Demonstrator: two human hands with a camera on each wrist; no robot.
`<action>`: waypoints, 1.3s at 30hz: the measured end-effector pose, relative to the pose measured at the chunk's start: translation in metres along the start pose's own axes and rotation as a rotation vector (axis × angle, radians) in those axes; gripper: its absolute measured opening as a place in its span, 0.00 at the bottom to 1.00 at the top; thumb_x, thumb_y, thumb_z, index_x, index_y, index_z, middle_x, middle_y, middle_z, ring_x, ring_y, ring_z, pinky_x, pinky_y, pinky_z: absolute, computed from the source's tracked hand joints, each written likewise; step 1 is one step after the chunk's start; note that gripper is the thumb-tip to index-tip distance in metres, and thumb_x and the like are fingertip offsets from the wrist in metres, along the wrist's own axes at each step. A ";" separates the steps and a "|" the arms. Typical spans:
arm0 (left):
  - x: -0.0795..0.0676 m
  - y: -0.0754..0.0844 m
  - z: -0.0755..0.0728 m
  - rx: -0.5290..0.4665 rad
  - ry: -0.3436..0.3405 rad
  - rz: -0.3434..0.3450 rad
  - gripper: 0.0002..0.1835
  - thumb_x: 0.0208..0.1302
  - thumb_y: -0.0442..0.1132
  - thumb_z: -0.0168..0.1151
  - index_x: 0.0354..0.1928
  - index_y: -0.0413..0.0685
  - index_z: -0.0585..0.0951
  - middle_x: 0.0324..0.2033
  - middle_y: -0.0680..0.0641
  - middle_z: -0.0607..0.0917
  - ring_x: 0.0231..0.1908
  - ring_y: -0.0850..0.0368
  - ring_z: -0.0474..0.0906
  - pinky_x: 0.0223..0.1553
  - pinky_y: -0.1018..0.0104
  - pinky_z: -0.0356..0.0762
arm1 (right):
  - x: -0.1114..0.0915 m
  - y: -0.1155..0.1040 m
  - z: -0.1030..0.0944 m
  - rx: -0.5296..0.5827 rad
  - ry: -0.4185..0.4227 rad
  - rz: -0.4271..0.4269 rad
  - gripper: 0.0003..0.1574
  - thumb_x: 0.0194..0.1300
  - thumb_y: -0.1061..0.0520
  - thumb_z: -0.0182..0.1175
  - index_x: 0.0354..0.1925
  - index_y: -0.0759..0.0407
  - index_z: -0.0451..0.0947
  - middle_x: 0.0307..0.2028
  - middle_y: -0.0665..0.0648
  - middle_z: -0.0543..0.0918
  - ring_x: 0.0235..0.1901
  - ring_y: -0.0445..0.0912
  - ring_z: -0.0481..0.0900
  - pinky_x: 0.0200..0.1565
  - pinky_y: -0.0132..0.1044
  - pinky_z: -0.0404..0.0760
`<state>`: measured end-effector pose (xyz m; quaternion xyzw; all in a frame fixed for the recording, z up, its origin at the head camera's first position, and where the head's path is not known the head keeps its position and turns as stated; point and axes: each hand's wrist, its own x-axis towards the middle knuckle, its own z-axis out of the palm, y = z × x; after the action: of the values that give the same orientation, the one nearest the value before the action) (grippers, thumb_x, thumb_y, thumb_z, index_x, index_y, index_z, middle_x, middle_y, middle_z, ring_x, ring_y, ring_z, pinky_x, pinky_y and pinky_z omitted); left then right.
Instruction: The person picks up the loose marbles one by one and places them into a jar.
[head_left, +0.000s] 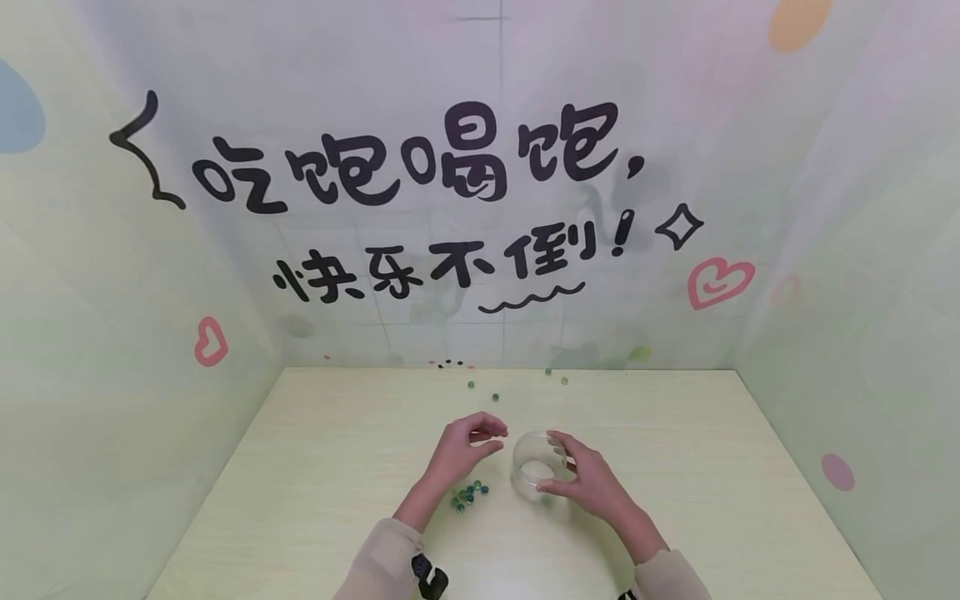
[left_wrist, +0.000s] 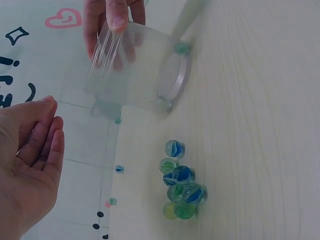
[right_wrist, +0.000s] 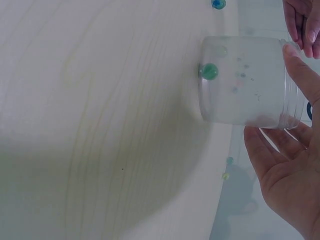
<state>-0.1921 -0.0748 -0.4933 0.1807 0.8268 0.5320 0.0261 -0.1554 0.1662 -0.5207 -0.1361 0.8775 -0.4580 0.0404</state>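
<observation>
My right hand (head_left: pixel 598 485) grips a clear jar (head_left: pixel 527 454) near its rim, thumb on one side and fingers on the other. The jar stands mouth up, its base close to the tabletop. A green marble (right_wrist: pixel 209 71) shows at the jar's base in the right wrist view; whether it lies inside I cannot tell. To the left of the jar, my left hand (head_left: pixel 459 448) hovers with fingers loosely bent and nothing showing between them. Below that hand lies a cluster of several blue and green glass marbles (left_wrist: pixel 192 193) on the table.
Toward the back of the pale wooden table (head_left: pixel 315 467) lie a few scattered marbles, among them a dark one (head_left: pixel 496 397) and a green one (head_left: pixel 471 385). A printed backdrop (head_left: pixel 420 333) rises at the table's back edge, with cloth walls on both sides.
</observation>
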 end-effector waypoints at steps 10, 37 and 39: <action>-0.007 -0.011 -0.010 -0.003 0.039 -0.055 0.10 0.63 0.29 0.66 0.45 0.43 0.83 0.43 0.42 0.88 0.48 0.47 0.85 0.53 0.65 0.84 | 0.000 0.001 0.001 -0.008 0.000 0.010 0.53 0.54 0.46 0.75 0.71 0.61 0.64 0.65 0.67 0.74 0.64 0.62 0.73 0.61 0.50 0.79; -0.031 -0.021 0.016 -0.150 -0.023 -0.091 0.12 0.64 0.31 0.66 0.49 0.40 0.81 0.46 0.39 0.86 0.49 0.42 0.83 0.51 0.64 0.84 | 0.000 0.004 0.003 0.042 0.017 0.018 0.53 0.53 0.48 0.76 0.71 0.61 0.64 0.66 0.65 0.74 0.65 0.61 0.73 0.60 0.49 0.80; -0.032 -0.020 0.018 -0.155 -0.018 -0.090 0.12 0.64 0.31 0.66 0.49 0.40 0.81 0.47 0.39 0.86 0.49 0.43 0.83 0.52 0.62 0.84 | 0.000 0.004 0.003 0.049 0.016 0.019 0.53 0.53 0.48 0.76 0.71 0.61 0.64 0.66 0.65 0.73 0.66 0.61 0.72 0.60 0.50 0.80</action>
<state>-0.1637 -0.0772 -0.5236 0.1455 0.7902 0.5910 0.0715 -0.1559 0.1658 -0.5262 -0.1229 0.8677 -0.4800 0.0412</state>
